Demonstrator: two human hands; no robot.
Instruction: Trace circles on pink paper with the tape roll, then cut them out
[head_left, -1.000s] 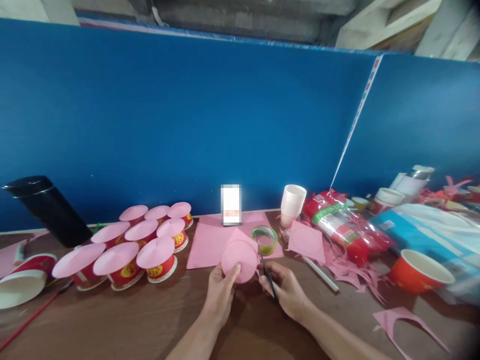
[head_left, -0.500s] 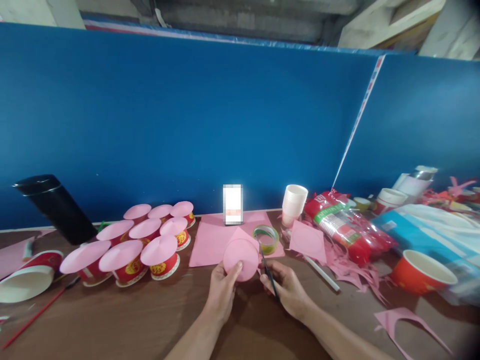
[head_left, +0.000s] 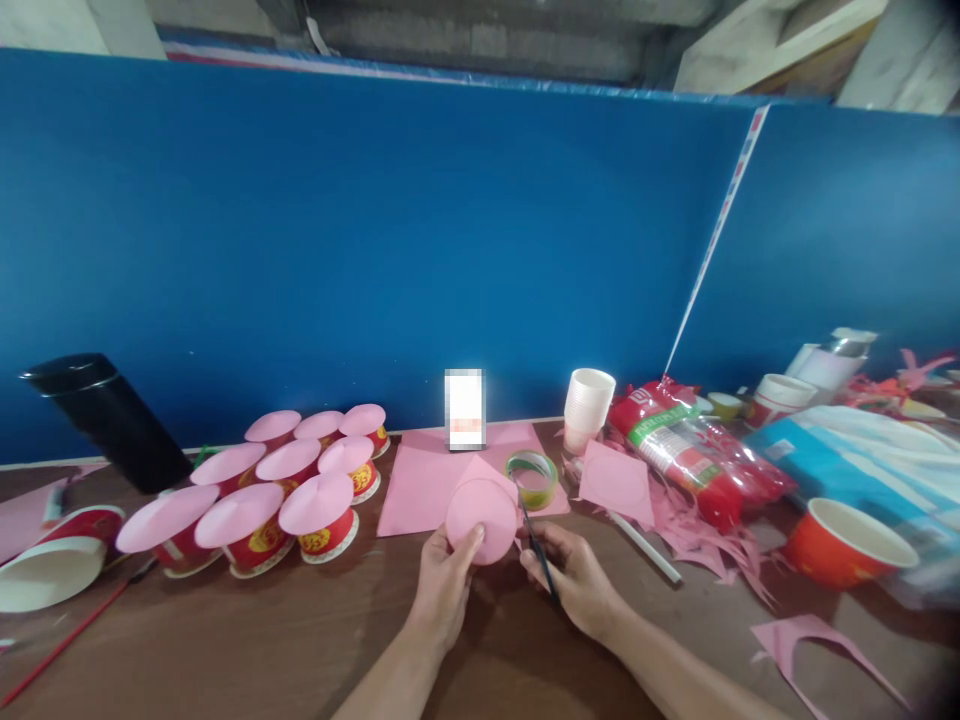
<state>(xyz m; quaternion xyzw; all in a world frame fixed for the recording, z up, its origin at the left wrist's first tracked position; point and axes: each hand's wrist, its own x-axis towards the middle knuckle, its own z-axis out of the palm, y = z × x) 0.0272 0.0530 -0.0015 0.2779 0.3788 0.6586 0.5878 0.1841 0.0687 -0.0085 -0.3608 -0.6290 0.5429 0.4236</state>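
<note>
Between the thumb and fingers of my left hand (head_left: 444,585) is a piece of pink paper (head_left: 480,515), its lower part rounded and a pointed corner still at the top, with a curved line drawn on it. My right hand (head_left: 574,570) is closed around dark scissors (head_left: 541,555). Their blades reach up along the right edge of the paper. A roll of tape (head_left: 532,479) lies just beyond the blades, on pink sheets (head_left: 420,480). A pink paper square (head_left: 615,484) with a drawn circle is to the right.
Several red paper cups topped with pink cones (head_left: 316,505) stand at left, near a black flask (head_left: 105,425) and a red brush (head_left: 71,640). On the right are stacked white cups (head_left: 589,405), a red plastic bag (head_left: 682,445), an orange cup (head_left: 847,550) and paper scraps (head_left: 806,635).
The view has shifted very slightly. Both hands, the pink paper and the scissors keep nearly the same positions.
</note>
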